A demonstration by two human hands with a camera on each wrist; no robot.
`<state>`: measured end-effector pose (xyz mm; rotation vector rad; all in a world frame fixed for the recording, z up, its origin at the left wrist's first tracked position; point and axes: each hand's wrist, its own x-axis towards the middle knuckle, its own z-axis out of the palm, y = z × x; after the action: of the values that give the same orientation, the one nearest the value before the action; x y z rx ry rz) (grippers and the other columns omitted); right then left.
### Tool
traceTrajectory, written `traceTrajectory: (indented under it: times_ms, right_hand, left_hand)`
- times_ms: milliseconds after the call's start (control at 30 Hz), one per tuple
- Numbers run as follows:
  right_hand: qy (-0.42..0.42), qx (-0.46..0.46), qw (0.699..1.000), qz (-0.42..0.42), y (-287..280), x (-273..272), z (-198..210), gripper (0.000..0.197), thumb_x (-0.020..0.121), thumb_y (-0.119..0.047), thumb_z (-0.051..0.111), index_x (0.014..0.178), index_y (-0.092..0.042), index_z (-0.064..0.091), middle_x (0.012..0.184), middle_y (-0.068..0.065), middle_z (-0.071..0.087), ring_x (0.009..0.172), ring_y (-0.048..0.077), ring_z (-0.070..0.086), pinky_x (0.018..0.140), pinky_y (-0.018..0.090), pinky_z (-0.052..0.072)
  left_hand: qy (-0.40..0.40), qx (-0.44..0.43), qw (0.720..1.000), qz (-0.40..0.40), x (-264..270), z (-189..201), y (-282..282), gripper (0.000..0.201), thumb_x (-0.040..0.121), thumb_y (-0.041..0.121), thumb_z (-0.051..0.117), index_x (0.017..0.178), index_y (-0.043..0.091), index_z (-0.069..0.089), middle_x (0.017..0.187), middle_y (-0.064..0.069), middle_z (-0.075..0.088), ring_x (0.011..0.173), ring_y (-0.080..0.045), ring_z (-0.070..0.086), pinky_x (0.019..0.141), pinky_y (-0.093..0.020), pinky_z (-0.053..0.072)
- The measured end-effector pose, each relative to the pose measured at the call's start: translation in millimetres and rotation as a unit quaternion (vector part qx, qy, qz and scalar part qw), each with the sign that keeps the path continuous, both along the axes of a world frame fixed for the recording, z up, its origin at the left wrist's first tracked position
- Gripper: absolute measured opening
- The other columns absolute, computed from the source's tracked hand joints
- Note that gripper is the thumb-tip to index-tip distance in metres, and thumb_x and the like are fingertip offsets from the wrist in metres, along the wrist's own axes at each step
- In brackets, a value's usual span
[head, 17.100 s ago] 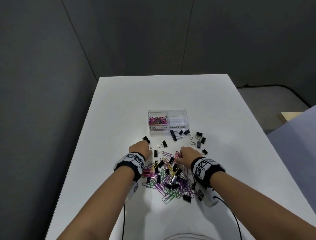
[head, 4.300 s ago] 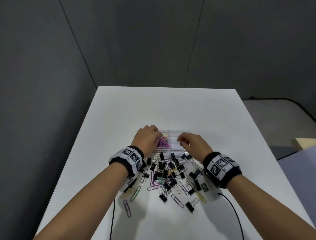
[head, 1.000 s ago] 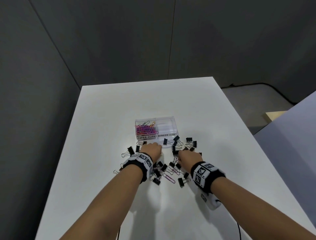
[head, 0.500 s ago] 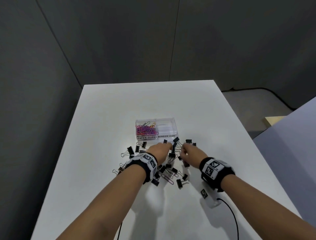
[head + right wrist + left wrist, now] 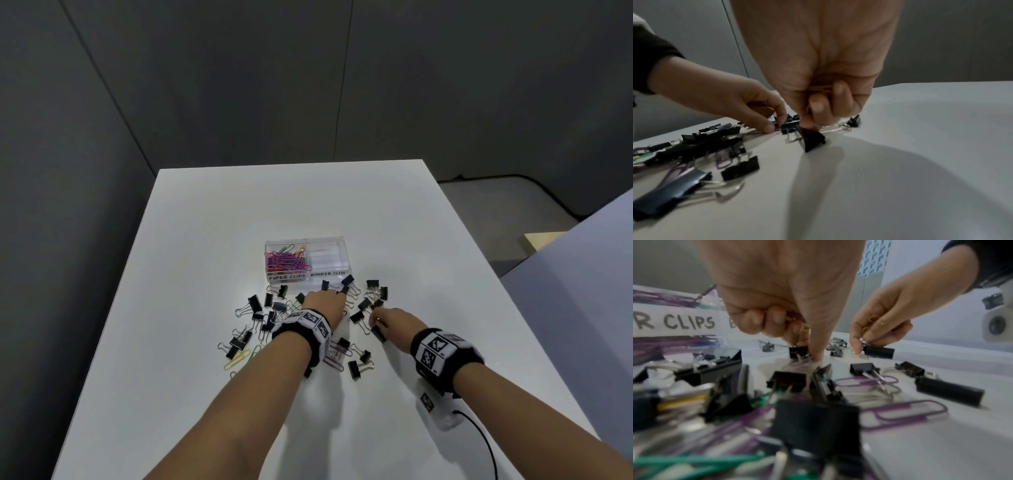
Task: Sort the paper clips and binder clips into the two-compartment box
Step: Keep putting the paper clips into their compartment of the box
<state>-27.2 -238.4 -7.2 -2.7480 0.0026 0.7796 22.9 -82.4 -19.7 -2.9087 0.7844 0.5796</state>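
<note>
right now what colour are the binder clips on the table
Black binder clips with silver wire handles, clearest in the head view.

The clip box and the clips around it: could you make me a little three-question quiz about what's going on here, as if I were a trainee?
1. True or false: the "BINDER CLIPS" compartment of the clear box already holds black binder clips.
2. What fills the "PAPER CLIPS" compartment?
   A. black binder clips  B. coloured paper clips  C. nothing
3. Fill in: the left hand and the right hand each grip ____ paper clips in curled fingers while reaching among the binder clips on the white table.

Key: 1 false, no binder clips in it; 2 B; 3 yellow (the left also purple).
</note>
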Motion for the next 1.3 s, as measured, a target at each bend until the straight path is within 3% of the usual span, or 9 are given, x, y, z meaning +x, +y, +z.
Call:
traceTrajectory:
  times_ms: [100, 233, 400, 567, 733, 933, 1067, 1167, 1300]
  right_hand:
    - [-0.006, -0.014, 1.000, 0.000, 0, 3, 5, 0.028, 0.096, -0.011, 0.034, 0.115, -0.015, 0.054, 0.114, 0.013, 0.063, 0.091, 0.026, 0.058, 0.079, 0.031, 0.043]
    - [-0.019, 0.001, 1.000, 0.013, 10, 4, 12, 0.030, 0.094, -0.005, 0.035, 0.117, -0.013, 0.053, 0.113, 0.012, 0.063, 0.081, 0.017, 0.046, 0.072, 0.026, 0.035]
    - [-0.009, 0.011, 0.999, 0.045, 28, 0, 14, 0.020, 0.094, -0.011, 0.031, 0.095, -0.016, 0.050, 0.095, 0.012, 0.059, 0.082, 0.020, 0.048, 0.071, 0.029, 0.034]
    - [0.015, -0.028, 0.991, 0.129, 48, -13, 13, 0.024, 0.097, -0.027, 0.038, 0.110, -0.011, 0.051, 0.111, 0.013, 0.063, 0.097, 0.029, 0.059, 0.071, 0.029, 0.036]
    - [-0.014, -0.058, 0.985, 0.161, 56, -16, 8, 0.034, 0.095, -0.026, 0.046, 0.127, -0.018, 0.039, 0.113, 0.012, 0.062, 0.100, 0.030, 0.060, 0.077, 0.034, 0.045]
    - [-0.044, -0.071, 0.980, 0.178, 54, -15, 5, 0.027, 0.095, -0.029, 0.045, 0.120, -0.016, 0.046, 0.112, 0.010, 0.064, 0.100, 0.029, 0.060, 0.079, 0.034, 0.046]
    - [-0.077, -0.073, 0.985, 0.138, 48, -6, 10, 0.031, 0.096, -0.035, 0.044, 0.120, -0.015, 0.046, 0.112, 0.007, 0.065, 0.101, 0.025, 0.061, 0.079, 0.031, 0.045]
    - [-0.082, -0.065, 0.991, 0.089, 45, -2, 17, 0.037, 0.095, -0.038, 0.045, 0.127, -0.019, 0.041, 0.116, 0.006, 0.065, 0.105, 0.024, 0.061, 0.082, 0.031, 0.045]
    - [-0.056, -0.062, 0.983, 0.162, 58, -11, 16, 0.036, 0.095, -0.036, 0.044, 0.126, -0.018, 0.040, 0.114, 0.008, 0.065, 0.102, 0.025, 0.061, 0.082, 0.032, 0.046]
  left_hand:
    - [-0.031, 0.033, 0.997, -0.056, -1, -1, 4, 0.028, 0.095, 0.009, 0.041, 0.121, 0.007, 0.050, 0.123, -0.014, 0.055, 0.110, -0.031, 0.057, 0.089, -0.039, 0.045]
    - [-0.052, 0.063, 0.993, -0.090, -1, 1, 8, 0.033, 0.093, 0.014, 0.045, 0.125, 0.008, 0.048, 0.129, -0.014, 0.050, 0.114, -0.030, 0.054, 0.093, -0.038, 0.042]
    - [-0.061, 0.058, 0.991, -0.105, -6, 3, 15, 0.032, 0.095, 0.016, 0.043, 0.125, 0.008, 0.050, 0.129, -0.014, 0.049, 0.115, -0.031, 0.052, 0.093, -0.040, 0.043]
    - [-0.034, -0.070, 0.997, 0.013, -12, 11, 24, 0.025, 0.094, 0.015, 0.041, 0.114, 0.009, 0.054, 0.122, -0.012, 0.053, 0.101, -0.031, 0.060, 0.079, -0.036, 0.045]
    - [-0.012, -0.206, 0.970, 0.127, -11, 29, 59, 0.024, 0.098, 0.026, 0.035, 0.110, 0.014, 0.052, 0.097, -0.006, 0.065, 0.086, -0.025, 0.061, 0.074, -0.032, 0.046]
    - [-0.033, -0.166, 0.962, 0.213, -20, 22, 136, 0.037, 0.103, 0.033, 0.023, 0.115, 0.010, 0.049, 0.103, -0.012, 0.067, 0.092, -0.028, 0.062, 0.073, -0.032, 0.043]
    - [0.006, -0.121, 0.953, 0.278, -36, 13, 176, 0.039, 0.101, 0.040, 0.029, 0.114, 0.009, 0.048, 0.106, -0.011, 0.066, 0.097, -0.028, 0.062, 0.075, -0.032, 0.041]
    - [0.046, -0.128, 0.942, 0.308, -47, 3, 195, 0.029, 0.101, 0.032, 0.034, 0.110, 0.007, 0.046, 0.108, -0.012, 0.066, 0.098, -0.030, 0.061, 0.079, -0.033, 0.042]
    - [0.049, -0.130, 0.929, 0.342, -64, -8, 200, 0.014, 0.098, 0.019, 0.034, 0.108, 0.013, 0.042, 0.094, -0.005, 0.060, 0.082, -0.022, 0.053, 0.073, -0.027, 0.037]
